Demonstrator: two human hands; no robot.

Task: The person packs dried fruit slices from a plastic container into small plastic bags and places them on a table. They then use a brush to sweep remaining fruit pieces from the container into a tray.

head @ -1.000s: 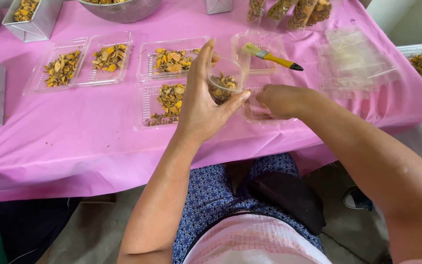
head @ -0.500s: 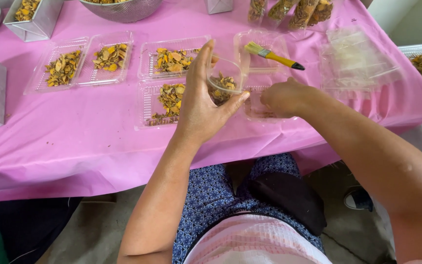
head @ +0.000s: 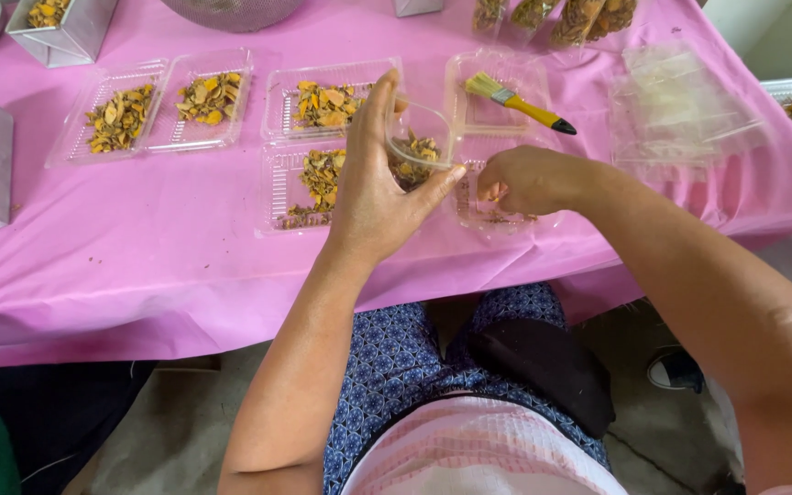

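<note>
My two hands meet over clear plastic trays of dried yellow-brown chips on a pink-covered table.

My left hand (head: 379, 188) is curled around a small clear cup (head: 419, 139), thumb and fingers pinching its sides, holding it tilted just above the tray of chips (head: 297, 186) near the table's front edge. My right hand (head: 526, 180) is closed into a loose fist, knuckles up, resting in the neighbouring clear tray (head: 486, 211); I cannot tell what its fingertips pinch. The cup lies just to the left of my right hand, almost touching it, its open mouth facing that way. A yellow-handled brush (head: 517, 99) lies in a tray behind, toward the far edge.
</note>
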